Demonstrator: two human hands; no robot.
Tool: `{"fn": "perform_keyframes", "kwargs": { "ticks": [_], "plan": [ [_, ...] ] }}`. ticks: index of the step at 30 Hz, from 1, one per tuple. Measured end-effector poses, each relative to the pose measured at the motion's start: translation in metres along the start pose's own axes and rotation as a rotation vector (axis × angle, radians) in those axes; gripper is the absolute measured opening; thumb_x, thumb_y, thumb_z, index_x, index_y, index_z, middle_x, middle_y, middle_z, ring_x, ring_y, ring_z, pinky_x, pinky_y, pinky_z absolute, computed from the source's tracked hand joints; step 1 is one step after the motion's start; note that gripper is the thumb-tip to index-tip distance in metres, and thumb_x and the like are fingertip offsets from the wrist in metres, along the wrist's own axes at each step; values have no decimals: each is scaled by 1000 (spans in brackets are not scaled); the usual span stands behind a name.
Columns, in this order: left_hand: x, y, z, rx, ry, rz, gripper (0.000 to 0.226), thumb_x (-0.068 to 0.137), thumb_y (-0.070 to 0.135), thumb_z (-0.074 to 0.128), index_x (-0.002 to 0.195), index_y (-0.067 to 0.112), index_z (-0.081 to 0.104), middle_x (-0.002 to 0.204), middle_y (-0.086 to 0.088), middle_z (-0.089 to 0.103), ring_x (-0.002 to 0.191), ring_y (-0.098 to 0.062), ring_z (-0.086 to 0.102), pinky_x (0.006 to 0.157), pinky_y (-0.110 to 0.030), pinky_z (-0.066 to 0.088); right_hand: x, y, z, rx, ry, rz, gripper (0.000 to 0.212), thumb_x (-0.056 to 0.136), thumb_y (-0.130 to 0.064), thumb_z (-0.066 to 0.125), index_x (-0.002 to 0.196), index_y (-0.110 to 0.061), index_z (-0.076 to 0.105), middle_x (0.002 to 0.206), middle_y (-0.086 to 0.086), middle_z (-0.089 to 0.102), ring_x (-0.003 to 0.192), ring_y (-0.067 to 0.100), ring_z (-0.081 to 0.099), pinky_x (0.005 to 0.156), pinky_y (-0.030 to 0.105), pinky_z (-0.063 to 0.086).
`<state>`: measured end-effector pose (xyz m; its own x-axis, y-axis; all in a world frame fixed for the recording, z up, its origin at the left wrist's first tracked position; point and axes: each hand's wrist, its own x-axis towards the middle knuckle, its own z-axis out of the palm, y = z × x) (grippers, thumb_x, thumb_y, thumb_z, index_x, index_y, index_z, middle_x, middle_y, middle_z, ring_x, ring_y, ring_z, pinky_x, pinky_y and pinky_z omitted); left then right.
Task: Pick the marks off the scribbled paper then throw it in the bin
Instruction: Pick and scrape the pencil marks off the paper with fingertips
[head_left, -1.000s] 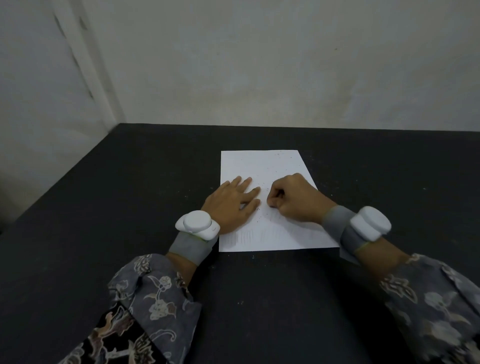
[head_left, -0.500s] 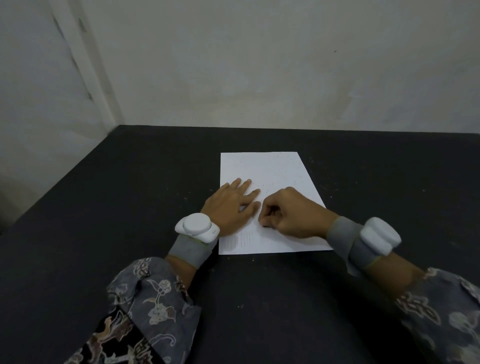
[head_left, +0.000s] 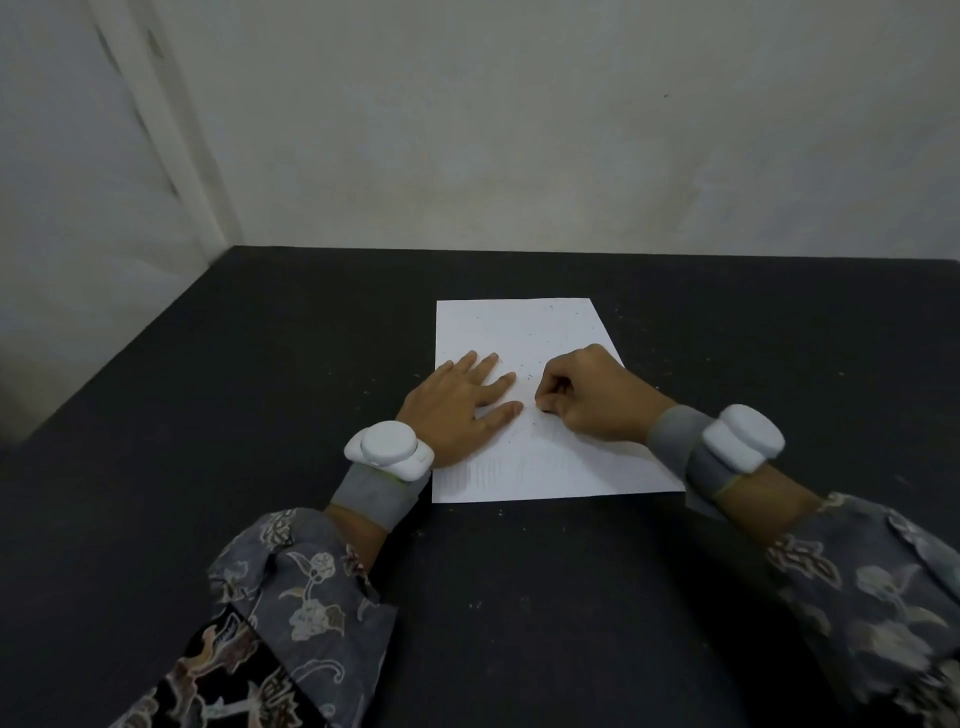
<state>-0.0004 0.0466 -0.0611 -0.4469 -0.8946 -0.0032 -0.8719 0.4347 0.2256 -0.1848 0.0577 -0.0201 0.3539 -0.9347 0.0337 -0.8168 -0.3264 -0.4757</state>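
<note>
The left hand (head_left: 457, 402) lies flat with straight, spread fingers pressing the paper (head_left: 524, 332) near its left edge, while the right hand (head_left: 592, 397) rests on the paper's right half, fingers curled with thumb and forefinger tips together; whether they pinch anything I cannot tell. One sheet lies on the black table (head_left: 208, 415), its faint pencil strokes and tiny specks unreadable. Two white wrist devices (head_left: 388, 449) sit on grey bands.

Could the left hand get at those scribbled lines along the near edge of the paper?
Probably yes. The left hand lies flat on the paper, just above the scribbled lines, with nothing lying between them.
</note>
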Motion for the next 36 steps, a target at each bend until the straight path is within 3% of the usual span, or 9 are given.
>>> {"fn": "perform_keyframes", "kwargs": {
  "ticks": [4,6,9,14,19,23,27,32,36],
  "plan": [
    [0,0,1,-24,1,5,55,100,52,27,152,32,23,161,9,9,148,-11,1,116,-26,-1,-16,-11,6,-27,-175,-107,7,86,-7,64,89,-9,70,82,-6,66,76,6,61,71,13,49],
    [0,0,1,-22,5,14,55,100,51,27,152,32,24,161,8,9,148,-12,1,115,-26,-1,-9,-5,4,-26,-99,-70,8,86,-4,62,88,-7,70,82,-3,66,77,8,61,69,12,48],
    [0,1,0,-9,6,5,54,101,52,26,151,33,23,161,9,8,148,-12,1,116,-28,-1,5,3,0,-23,37,14,9,86,-2,61,86,-2,70,86,5,68,82,18,62,72,22,52],
    [-1,0,2,-25,9,6,55,100,52,27,151,33,23,161,9,8,148,-11,1,116,-26,-1,-8,-6,7,-15,-120,-82,7,86,-6,65,88,-9,71,78,-9,64,73,3,60,66,7,46],
    [-1,3,0,9,4,-2,55,101,51,26,152,32,23,161,9,8,148,-12,1,116,-27,0,-1,9,-3,23,35,39,9,85,1,62,86,-2,70,84,1,67,77,12,63,69,21,53],
    [-1,1,1,-7,8,5,56,100,53,26,152,32,23,161,9,9,148,-11,2,116,-26,-1,-16,0,5,-8,-106,-65,7,86,-5,64,88,-9,70,80,-7,64,72,5,60,65,9,47],
    [-1,3,-1,5,0,-4,55,100,52,25,152,32,22,161,9,7,148,-11,1,116,-27,0,-1,15,-4,-11,65,42,9,85,1,60,85,-1,69,87,5,68,77,16,63,73,29,56],
    [-1,2,1,-13,12,-6,55,100,53,27,151,33,24,161,10,9,148,-10,2,115,-25,1,-15,1,9,-16,-82,-87,7,86,-6,64,87,-8,70,84,0,68,76,9,62,70,17,51],
    [-1,2,0,0,4,-16,55,101,52,26,151,33,23,161,10,8,148,-11,1,116,-27,0,0,15,0,-44,62,38,9,86,0,59,87,-3,68,89,7,66,81,18,62,77,35,55]
  ]
}}
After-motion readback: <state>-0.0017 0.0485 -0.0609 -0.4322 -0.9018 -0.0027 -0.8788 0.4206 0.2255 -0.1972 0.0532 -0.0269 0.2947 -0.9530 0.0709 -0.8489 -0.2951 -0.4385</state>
